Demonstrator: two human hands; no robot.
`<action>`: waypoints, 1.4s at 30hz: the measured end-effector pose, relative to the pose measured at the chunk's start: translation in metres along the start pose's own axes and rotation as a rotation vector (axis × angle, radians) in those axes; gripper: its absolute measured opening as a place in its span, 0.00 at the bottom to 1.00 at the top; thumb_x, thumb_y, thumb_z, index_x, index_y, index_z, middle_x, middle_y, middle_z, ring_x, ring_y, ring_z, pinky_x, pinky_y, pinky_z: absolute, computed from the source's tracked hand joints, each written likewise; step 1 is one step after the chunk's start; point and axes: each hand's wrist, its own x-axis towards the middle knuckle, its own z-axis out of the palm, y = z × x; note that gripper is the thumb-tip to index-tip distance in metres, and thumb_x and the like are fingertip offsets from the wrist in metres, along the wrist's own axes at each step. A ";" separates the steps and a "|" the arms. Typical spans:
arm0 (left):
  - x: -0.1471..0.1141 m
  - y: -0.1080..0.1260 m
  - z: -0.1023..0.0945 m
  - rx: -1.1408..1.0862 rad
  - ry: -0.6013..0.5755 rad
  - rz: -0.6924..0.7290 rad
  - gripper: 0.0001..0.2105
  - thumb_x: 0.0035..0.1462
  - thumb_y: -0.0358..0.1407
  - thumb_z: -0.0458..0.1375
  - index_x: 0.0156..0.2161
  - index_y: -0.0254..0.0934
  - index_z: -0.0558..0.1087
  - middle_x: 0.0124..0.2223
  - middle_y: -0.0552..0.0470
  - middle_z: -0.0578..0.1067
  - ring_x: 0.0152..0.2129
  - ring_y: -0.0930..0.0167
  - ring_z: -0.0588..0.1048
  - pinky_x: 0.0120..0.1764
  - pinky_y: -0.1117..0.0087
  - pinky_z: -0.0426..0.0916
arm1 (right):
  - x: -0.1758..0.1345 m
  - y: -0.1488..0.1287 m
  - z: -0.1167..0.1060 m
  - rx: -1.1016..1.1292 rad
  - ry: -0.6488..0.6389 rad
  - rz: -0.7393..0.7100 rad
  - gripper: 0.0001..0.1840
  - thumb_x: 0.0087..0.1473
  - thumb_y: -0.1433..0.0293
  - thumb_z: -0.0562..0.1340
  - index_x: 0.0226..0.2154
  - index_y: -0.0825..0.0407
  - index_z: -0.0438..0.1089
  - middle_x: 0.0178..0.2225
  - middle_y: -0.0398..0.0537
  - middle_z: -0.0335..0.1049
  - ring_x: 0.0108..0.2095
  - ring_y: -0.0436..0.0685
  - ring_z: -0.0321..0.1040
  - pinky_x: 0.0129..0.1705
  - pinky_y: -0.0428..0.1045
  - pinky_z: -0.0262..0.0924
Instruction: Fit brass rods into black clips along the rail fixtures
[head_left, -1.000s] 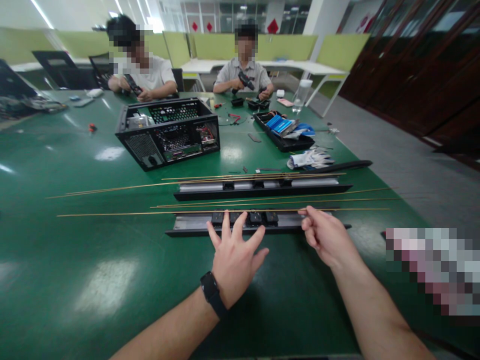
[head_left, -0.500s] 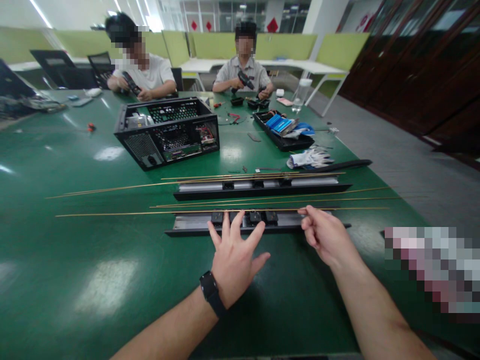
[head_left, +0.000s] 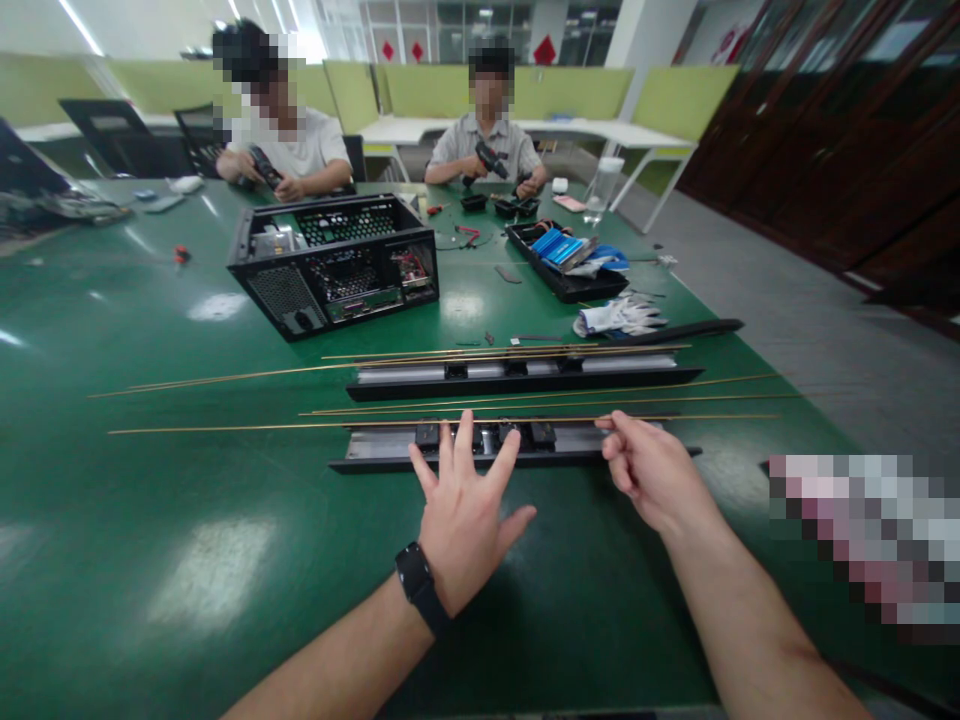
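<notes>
My left hand [head_left: 466, 515], with a black watch [head_left: 416, 575] on its wrist, is spread palm down over the near black-edged metal rail [head_left: 375, 446]. Its fingertips reach the black blocks [head_left: 544, 434] in the channel and a thin brass-coloured rod [head_left: 225, 430] running along the rail; whether they press on them I cannot tell. The thumb sticks out to the right. My right hand [head_left: 651, 468] has thumb and index finger pinched on the same rod, above the rail's right part. A second rail [head_left: 622, 368] lies parallel behind, with more thin rods [head_left: 480, 354] along it.
An opened black computer case [head_left: 337, 265] stands behind at left. At back right lie work gloves [head_left: 622, 316] and a black tray [head_left: 577, 285] holding blue items. Two people sit across the table [head_left: 210, 560], one with a power drill [head_left: 491, 160]. A blurred patch covers the right edge.
My left hand has shifted slightly left, its fingers moving across the black blocks. My right hand keeps its pinch in the same place.
</notes>
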 end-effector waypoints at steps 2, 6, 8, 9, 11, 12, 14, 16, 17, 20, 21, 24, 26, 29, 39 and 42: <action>0.000 0.000 0.000 0.014 0.000 -0.006 0.41 0.52 0.52 0.65 0.68 0.53 0.53 0.72 0.37 0.43 0.67 0.42 0.49 0.59 0.27 0.45 | 0.000 0.000 0.000 0.000 0.000 0.006 0.18 0.53 0.57 0.66 0.35 0.56 0.72 0.18 0.41 0.67 0.08 0.44 0.53 0.08 0.40 0.36; 0.000 -0.001 -0.001 0.033 0.007 -0.010 0.43 0.51 0.52 0.65 0.69 0.52 0.52 0.72 0.36 0.45 0.67 0.43 0.50 0.59 0.28 0.46 | 0.000 -0.001 0.000 -0.002 0.003 0.008 0.19 0.52 0.56 0.67 0.35 0.56 0.72 0.18 0.41 0.67 0.08 0.44 0.52 0.07 0.40 0.35; 0.000 -0.001 -0.001 0.041 0.013 -0.015 0.43 0.52 0.52 0.65 0.69 0.51 0.52 0.72 0.36 0.45 0.67 0.44 0.50 0.60 0.29 0.47 | -0.001 -0.001 0.000 -0.003 0.004 0.008 0.19 0.52 0.56 0.67 0.35 0.56 0.72 0.18 0.41 0.67 0.08 0.44 0.52 0.08 0.40 0.35; 0.000 -0.001 -0.001 0.045 0.016 -0.018 0.42 0.52 0.52 0.65 0.69 0.50 0.53 0.72 0.36 0.46 0.67 0.44 0.50 0.60 0.30 0.48 | -0.001 -0.001 0.000 -0.003 0.005 0.008 0.19 0.52 0.56 0.67 0.35 0.56 0.72 0.18 0.41 0.67 0.08 0.44 0.52 0.08 0.40 0.35; 0.000 -0.001 -0.002 0.051 0.021 -0.024 0.42 0.53 0.51 0.64 0.69 0.50 0.53 0.72 0.35 0.46 0.67 0.45 0.51 0.60 0.31 0.48 | -0.001 -0.002 0.001 -0.006 0.007 0.008 0.19 0.52 0.56 0.67 0.35 0.56 0.72 0.18 0.41 0.67 0.08 0.44 0.52 0.08 0.40 0.35; 0.000 -0.001 -0.002 0.054 0.023 -0.027 0.41 0.53 0.51 0.64 0.69 0.50 0.53 0.72 0.35 0.46 0.67 0.46 0.51 0.60 0.31 0.48 | -0.001 -0.002 0.001 -0.007 0.008 0.009 0.19 0.52 0.56 0.67 0.35 0.56 0.72 0.18 0.41 0.67 0.08 0.44 0.52 0.08 0.40 0.35; -0.001 -0.001 -0.002 0.062 0.032 -0.032 0.41 0.53 0.51 0.64 0.69 0.50 0.54 0.72 0.35 0.46 0.67 0.46 0.52 0.61 0.32 0.48 | -0.001 -0.002 0.001 -0.007 0.010 0.010 0.19 0.52 0.56 0.67 0.35 0.56 0.72 0.18 0.41 0.67 0.08 0.44 0.52 0.08 0.40 0.35; -0.001 0.000 -0.002 0.073 0.046 -0.035 0.41 0.52 0.51 0.65 0.68 0.50 0.55 0.72 0.36 0.48 0.66 0.46 0.53 0.61 0.33 0.48 | -0.001 -0.002 0.002 -0.008 0.011 0.011 0.19 0.51 0.56 0.67 0.35 0.56 0.72 0.18 0.41 0.67 0.08 0.44 0.53 0.08 0.40 0.35; -0.002 0.001 -0.002 0.077 0.052 -0.035 0.41 0.52 0.51 0.65 0.68 0.50 0.55 0.72 0.36 0.48 0.66 0.46 0.54 0.61 0.34 0.48 | -0.001 -0.002 0.002 -0.007 0.012 0.012 0.19 0.51 0.56 0.67 0.35 0.56 0.72 0.18 0.41 0.67 0.08 0.44 0.52 0.08 0.40 0.35; -0.002 0.002 -0.002 0.084 0.071 -0.039 0.41 0.51 0.50 0.66 0.67 0.49 0.57 0.72 0.36 0.49 0.65 0.46 0.56 0.60 0.35 0.49 | -0.001 -0.002 0.002 -0.006 0.017 0.009 0.20 0.51 0.55 0.67 0.35 0.56 0.72 0.18 0.41 0.67 0.08 0.44 0.52 0.08 0.40 0.35; -0.003 0.002 -0.002 0.084 0.078 -0.039 0.40 0.51 0.49 0.66 0.67 0.49 0.57 0.72 0.36 0.50 0.64 0.47 0.57 0.60 0.36 0.49 | -0.001 -0.001 0.001 -0.006 0.018 0.008 0.20 0.51 0.55 0.67 0.35 0.56 0.72 0.18 0.41 0.67 0.07 0.44 0.52 0.08 0.40 0.35; -0.002 0.001 -0.004 0.077 0.093 -0.040 0.39 0.52 0.48 0.66 0.67 0.49 0.59 0.71 0.37 0.52 0.62 0.48 0.60 0.59 0.38 0.52 | -0.001 -0.002 0.001 -0.002 0.016 0.008 0.19 0.52 0.56 0.67 0.35 0.57 0.72 0.18 0.41 0.67 0.08 0.44 0.52 0.08 0.40 0.35; -0.001 0.000 -0.005 0.073 0.101 -0.045 0.37 0.53 0.48 0.65 0.67 0.49 0.59 0.70 0.37 0.53 0.60 0.48 0.61 0.57 0.39 0.55 | -0.001 -0.002 0.001 0.000 0.014 0.008 0.18 0.52 0.57 0.66 0.36 0.57 0.72 0.18 0.41 0.67 0.08 0.44 0.52 0.08 0.40 0.35; 0.002 -0.003 -0.008 0.069 0.115 -0.061 0.34 0.55 0.50 0.63 0.65 0.49 0.62 0.68 0.37 0.57 0.58 0.49 0.63 0.54 0.42 0.57 | -0.001 -0.003 0.002 -0.001 0.009 0.003 0.17 0.54 0.58 0.65 0.36 0.56 0.72 0.18 0.41 0.67 0.08 0.44 0.53 0.08 0.40 0.36; 0.019 -0.022 -0.002 -0.007 0.203 0.032 0.23 0.64 0.49 0.53 0.62 0.46 0.66 0.65 0.44 0.65 0.63 0.55 0.59 0.60 0.49 0.52 | -0.001 -0.001 0.002 -0.003 0.000 -0.003 0.17 0.54 0.58 0.65 0.35 0.56 0.72 0.18 0.41 0.67 0.08 0.45 0.52 0.08 0.40 0.36; 0.024 -0.028 0.002 -0.012 0.183 0.066 0.21 0.66 0.46 0.52 0.62 0.47 0.67 0.63 0.46 0.68 0.63 0.58 0.61 0.62 0.50 0.50 | -0.001 -0.001 0.002 0.005 0.001 0.001 0.18 0.53 0.57 0.66 0.35 0.56 0.71 0.17 0.41 0.67 0.08 0.44 0.52 0.08 0.40 0.36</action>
